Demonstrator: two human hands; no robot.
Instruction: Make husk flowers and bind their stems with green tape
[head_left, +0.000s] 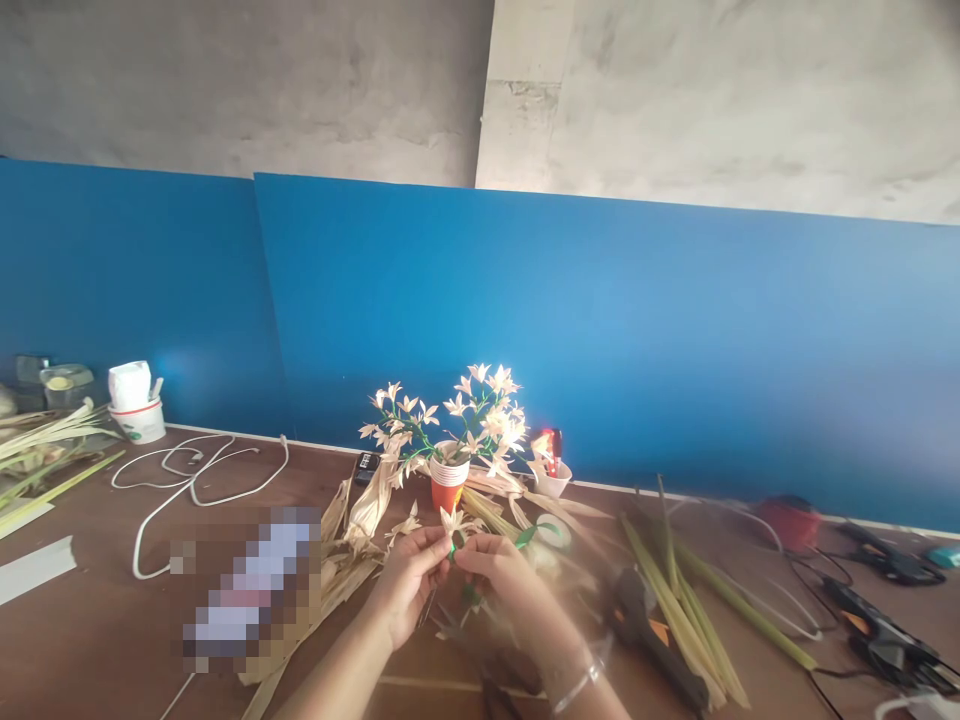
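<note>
Between my two hands is a small pale flower (453, 521) with pointed petals, like the ones in the cup behind it. My left hand (414, 572) pinches the flower's green base from the left. From the right, the fingers of my right hand (491, 565) close on the same green base, where a strip of green tape (526, 537) sticks out to the side. Just beyond stands a red and white paper cup (448, 490) with several green-stemmed pale flowers (495, 425) in it.
Dried husks (371, 500) lie around the cup. A black glue gun (652, 630) and green stalks (682, 610) are on the right. On the left are a white cable (169, 485) and a white cup (142, 420). A blue partition (600, 350) edges the table.
</note>
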